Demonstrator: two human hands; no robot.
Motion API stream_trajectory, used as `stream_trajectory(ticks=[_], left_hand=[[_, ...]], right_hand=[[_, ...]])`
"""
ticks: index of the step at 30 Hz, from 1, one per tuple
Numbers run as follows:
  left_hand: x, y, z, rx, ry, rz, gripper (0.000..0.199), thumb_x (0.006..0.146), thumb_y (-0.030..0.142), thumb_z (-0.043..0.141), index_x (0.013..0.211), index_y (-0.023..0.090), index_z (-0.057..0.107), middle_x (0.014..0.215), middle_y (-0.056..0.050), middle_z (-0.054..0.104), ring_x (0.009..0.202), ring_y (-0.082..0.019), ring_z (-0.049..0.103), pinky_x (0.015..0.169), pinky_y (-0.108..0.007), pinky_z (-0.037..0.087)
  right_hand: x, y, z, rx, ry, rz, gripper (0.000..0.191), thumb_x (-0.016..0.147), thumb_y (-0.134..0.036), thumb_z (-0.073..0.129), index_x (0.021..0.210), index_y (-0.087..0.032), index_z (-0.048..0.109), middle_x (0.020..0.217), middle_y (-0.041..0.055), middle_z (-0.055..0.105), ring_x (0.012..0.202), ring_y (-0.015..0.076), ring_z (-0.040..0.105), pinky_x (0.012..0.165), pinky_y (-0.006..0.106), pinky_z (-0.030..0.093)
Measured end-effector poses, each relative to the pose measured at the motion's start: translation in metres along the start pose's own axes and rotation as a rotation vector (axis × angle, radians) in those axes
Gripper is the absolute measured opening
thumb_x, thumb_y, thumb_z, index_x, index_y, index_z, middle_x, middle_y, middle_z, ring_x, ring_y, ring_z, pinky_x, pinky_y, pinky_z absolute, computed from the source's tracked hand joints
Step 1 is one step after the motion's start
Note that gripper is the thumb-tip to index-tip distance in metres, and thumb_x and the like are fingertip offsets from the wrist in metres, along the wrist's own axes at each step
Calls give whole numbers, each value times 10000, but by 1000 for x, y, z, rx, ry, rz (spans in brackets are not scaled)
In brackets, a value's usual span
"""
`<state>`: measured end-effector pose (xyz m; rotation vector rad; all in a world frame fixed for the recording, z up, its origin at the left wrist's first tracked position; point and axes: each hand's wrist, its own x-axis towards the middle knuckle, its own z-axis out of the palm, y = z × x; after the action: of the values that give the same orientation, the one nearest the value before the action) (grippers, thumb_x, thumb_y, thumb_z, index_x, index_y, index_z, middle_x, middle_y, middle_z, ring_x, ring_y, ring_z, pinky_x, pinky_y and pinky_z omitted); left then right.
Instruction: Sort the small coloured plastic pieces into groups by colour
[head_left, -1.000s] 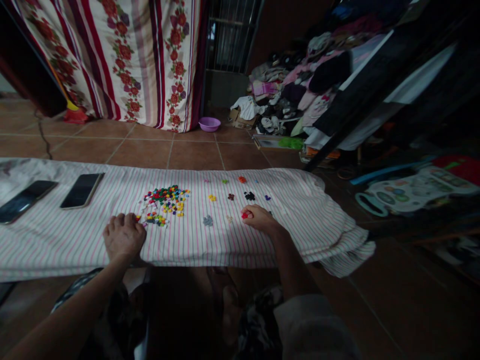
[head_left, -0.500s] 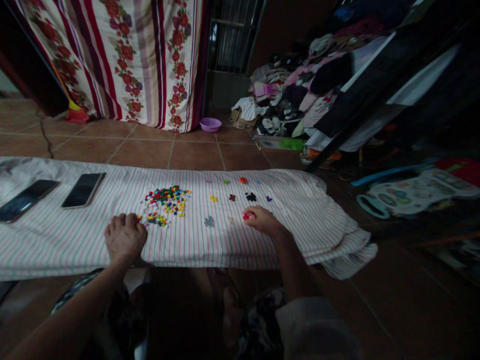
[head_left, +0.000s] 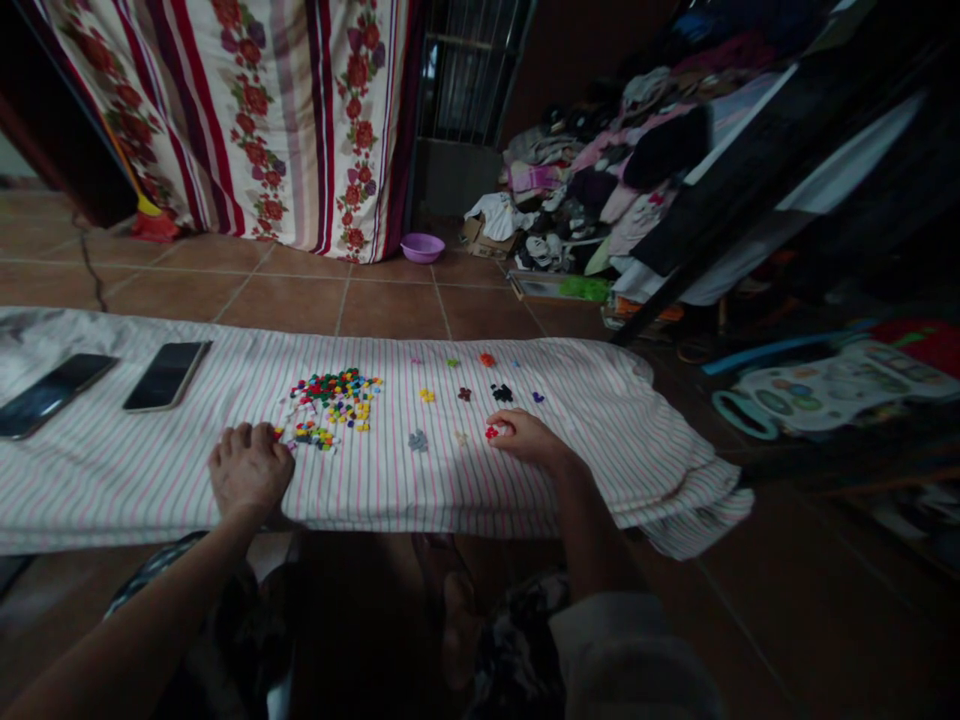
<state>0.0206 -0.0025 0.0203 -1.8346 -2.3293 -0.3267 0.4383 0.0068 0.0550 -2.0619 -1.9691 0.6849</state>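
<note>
On the striped cloth (head_left: 352, 500) my left hand (head_left: 251, 470) rests palm down, its fingers loosely bent and slightly apart. Just beyond it lies a mixed heap of small coloured pieces (head_left: 334, 388), with a few close to its thumb. My right hand (head_left: 525, 438) has thumb and fingers pinched together at a small group of red pieces (head_left: 493, 432); its fingertips partly cover them. Around it sit little single-colour groups: grey pieces (head_left: 418, 440), beige pieces (head_left: 461, 438), brown pieces (head_left: 465, 395), black pieces (head_left: 502, 393), yellow pieces (head_left: 427, 396) and dark blue pieces (head_left: 538, 397).
Two phones lie at the left, a nearer dark phone (head_left: 56, 393) and another phone (head_left: 166, 376). Orange pieces (head_left: 487, 359) and green pieces (head_left: 452, 362) form part of the far row. Beyond the cloth are a purple basin (head_left: 422, 248) and piled clothes (head_left: 592, 180).
Both hands keep nearly the same place and pose. The view has shifted very slightly; no piece has visibly moved.
</note>
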Motion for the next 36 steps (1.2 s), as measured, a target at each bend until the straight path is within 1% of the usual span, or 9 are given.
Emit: stream_trajectory(ticks=[3,6,10,13,15,23,29,33,36], left_hand=[[0,0,2,-12,14,-1,372,897,276,344,1122,154,614,1181,-152,598,1185,-310,492,970,-435,376],[1,0,2,-28,34,-1,360,893,271,369,1120,150,620,1195,-162,596,1200,-313,489,994,-448,372],[1,0,4,-44,46,-8,331,877,256,402,1095,162,633,1172,-153,608,1212,-311,487,1018,-460,371],[1,-1,6,-65,54,-13,344,877,254,414,1128,159,628,1217,-162,604,1257,-318,470,1041,-469,364],[1,-1,8,-79,59,-18,357,884,258,412,1153,153,622,1261,-169,593,1290,-324,454,1062,-475,355],[0,-1,10,-86,46,-31,355,889,254,414,1160,154,619,1310,-162,574,1332,-331,436,1099,-487,339],[1,-2,12,-111,53,-28,361,905,237,401,1183,157,617,1326,-152,591,1345,-342,436,1109,-498,337],[1,-2,15,-144,87,-51,402,938,226,347,1242,123,590,1320,-159,616,1350,-341,448,1115,-500,341],[2,-1,17,-152,99,-53,394,945,218,338,1220,112,600,1316,-165,622,1348,-335,461,1112,-493,352]], right_hand=[[2,0,-2,15,45,-22,299,737,-229,661,1017,-151,730,970,73,685,809,174,611,737,262,460],[8,-4,-2,40,130,-53,229,757,-231,631,947,-160,738,914,65,690,770,167,615,725,262,459],[22,-20,4,93,193,-152,192,785,-212,567,864,-186,741,831,41,699,770,166,630,729,256,461],[32,-45,14,98,207,-252,202,806,-190,544,848,-185,742,846,45,712,799,166,639,759,256,463],[37,-65,24,100,203,-308,215,835,-179,537,881,-176,747,881,56,716,814,164,644,781,260,464],[50,-146,66,37,90,-568,249,921,-124,534,991,-193,763,978,68,700,926,163,635,861,266,455],[56,-201,99,-69,14,-752,299,957,-96,491,1068,-188,753,1058,78,716,1020,184,592,979,319,404],[57,-229,118,-106,-12,-826,340,959,-84,473,1154,-205,723,1108,67,700,1066,188,553,990,307,387],[58,-244,127,-136,-18,-826,336,977,-119,462,1197,-209,700,1152,69,688,1092,193,533,993,307,382]])
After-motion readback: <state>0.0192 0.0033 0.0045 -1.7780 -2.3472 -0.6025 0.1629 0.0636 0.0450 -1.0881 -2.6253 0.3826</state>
